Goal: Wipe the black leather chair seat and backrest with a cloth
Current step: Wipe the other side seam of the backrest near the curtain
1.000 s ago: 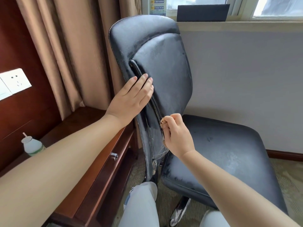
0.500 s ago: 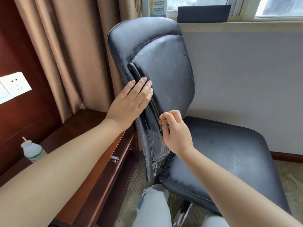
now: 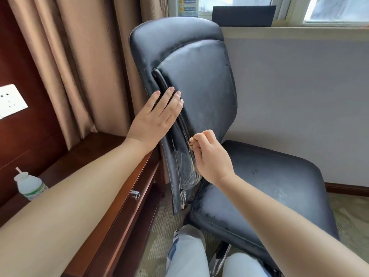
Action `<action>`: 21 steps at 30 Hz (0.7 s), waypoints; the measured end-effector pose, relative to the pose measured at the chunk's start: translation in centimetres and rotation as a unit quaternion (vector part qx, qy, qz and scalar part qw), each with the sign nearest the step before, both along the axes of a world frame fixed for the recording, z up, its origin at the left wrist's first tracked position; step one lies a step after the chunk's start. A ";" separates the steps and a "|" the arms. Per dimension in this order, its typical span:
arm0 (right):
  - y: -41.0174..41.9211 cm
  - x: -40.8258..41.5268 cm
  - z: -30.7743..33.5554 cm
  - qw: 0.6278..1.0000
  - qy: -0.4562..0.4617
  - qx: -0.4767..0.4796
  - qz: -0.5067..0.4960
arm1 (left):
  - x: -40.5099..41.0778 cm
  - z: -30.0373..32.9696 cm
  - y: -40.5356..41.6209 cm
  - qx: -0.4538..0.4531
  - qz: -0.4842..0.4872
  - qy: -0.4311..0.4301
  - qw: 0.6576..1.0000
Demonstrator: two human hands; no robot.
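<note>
Your chair dominates the frame: backrest upright by the curtain, seat angled toward the right, both black leather with dull grey smears showing across most of the panels. Compared with a second ago the view has dropped a bit and the chair sits slightly higher in frame; your hands have barely moved. Your left hand stays flat, fingers straight, pressing on the backrest's side edge beside the seam, bracing it, grasping nothing. Your right hand stays clenched round the cloth, a small tan wad whose tip pokes out at the top of the fist, pushed against the lower side seam of the backrest, just above where it meets the seat. Between the earlier frames and now the cloth has crept only slightly along that seam, so you look to be working the crevice, not the broad panels. Judgement: the task is nowhere near done; the seat and backrest face still look hazy and need full passes. Next, the wooden surface on the left, drawer knob on its front, touching or nearly touching the chair's back edge; cannot tell which. Containers: one plastic bottle stands on that surface, far left, partly hidden by your left forearm; top looks open with a straw or stick poking out, contents not readable. Wall socket above it.
</note>
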State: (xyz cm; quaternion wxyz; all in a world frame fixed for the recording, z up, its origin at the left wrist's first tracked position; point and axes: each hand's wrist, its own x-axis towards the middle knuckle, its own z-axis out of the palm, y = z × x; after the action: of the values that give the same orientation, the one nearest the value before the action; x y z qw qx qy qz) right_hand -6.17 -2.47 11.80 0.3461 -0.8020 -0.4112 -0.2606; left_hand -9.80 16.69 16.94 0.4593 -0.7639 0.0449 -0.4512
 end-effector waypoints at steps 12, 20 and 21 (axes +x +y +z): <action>-1.0 -0.9 1.3 1.000 -0.011 0.000 -0.016 | -0.7 0.5 0.8 0.025 -0.039 0.029 0.998; -1.0 -0.5 2.0 1.000 0.001 0.004 -0.007 | -1.0 1.3 0.5 0.025 -0.112 0.030 0.993; -0.9 -0.5 2.2 1.000 0.001 0.003 -0.004 | -1.0 1.5 0.4 0.026 -0.121 0.031 0.992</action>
State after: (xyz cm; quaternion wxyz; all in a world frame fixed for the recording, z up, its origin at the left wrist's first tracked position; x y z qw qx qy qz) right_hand -6.64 -3.41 13.99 0.3482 -0.8026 -0.4068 -0.2629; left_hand -10.80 17.06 18.46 0.4190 -0.7545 0.1630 -0.4782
